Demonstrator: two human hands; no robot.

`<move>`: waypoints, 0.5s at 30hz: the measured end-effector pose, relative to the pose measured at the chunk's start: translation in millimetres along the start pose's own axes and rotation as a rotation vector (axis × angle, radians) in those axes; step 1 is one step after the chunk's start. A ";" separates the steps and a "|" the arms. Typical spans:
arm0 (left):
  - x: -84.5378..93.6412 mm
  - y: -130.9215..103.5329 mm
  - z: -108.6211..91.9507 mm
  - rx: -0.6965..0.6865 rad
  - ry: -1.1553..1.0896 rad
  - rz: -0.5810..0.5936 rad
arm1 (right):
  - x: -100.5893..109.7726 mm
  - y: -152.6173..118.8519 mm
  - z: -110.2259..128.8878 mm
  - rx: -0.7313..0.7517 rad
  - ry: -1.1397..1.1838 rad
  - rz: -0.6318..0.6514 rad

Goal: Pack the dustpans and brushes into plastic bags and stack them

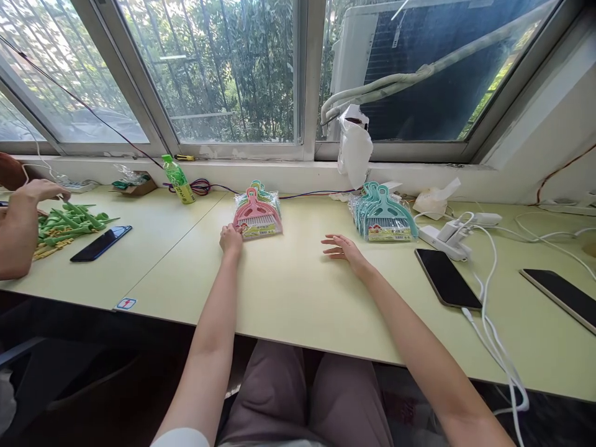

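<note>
My left hand is closed on the lower left edge of a pink mini dustpan and brush set, wrapped in clear plastic with a printed label. Its fingertips are partly hidden. Behind that set, green and yellowish handles of other sets show, stacked close together. Over the table to the right, my right hand is open with fingers spread, and nothing is in it. Farther right, a stack of teal dustpan and brush sets leans near the window wall, apart from my right hand.
A power strip, white cables and a black phone lie on the right; another phone is at the far right. A green bottle stands at the back left. Another person's hand is over green pieces beside a phone.
</note>
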State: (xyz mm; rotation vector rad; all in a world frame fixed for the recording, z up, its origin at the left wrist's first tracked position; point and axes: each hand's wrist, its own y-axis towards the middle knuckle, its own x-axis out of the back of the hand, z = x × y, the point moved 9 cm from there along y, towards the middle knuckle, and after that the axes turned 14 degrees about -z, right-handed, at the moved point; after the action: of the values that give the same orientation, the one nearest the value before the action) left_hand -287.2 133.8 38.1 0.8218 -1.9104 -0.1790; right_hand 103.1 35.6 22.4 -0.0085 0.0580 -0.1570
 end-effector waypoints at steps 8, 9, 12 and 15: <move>0.6 -1.9 -1.0 0.017 -0.010 0.020 | 0.0 -0.5 0.5 -0.001 -0.008 0.004; 0.1 -1.7 -0.6 0.019 -0.011 0.024 | 0.2 -0.4 0.3 -0.003 -0.006 0.004; -1.3 -1.1 0.5 0.025 -0.017 0.030 | -0.2 0.5 -1.4 -0.009 -0.001 0.007; -1.4 -0.7 1.2 0.030 -0.021 0.030 | 0.9 3.3 -1.6 0.021 -0.006 -0.017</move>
State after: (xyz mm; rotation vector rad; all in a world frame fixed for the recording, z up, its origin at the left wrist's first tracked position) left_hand -287.5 133.8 36.2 0.8132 -1.9485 -0.1413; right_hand 104.4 38.7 20.7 0.0119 0.0506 -0.1744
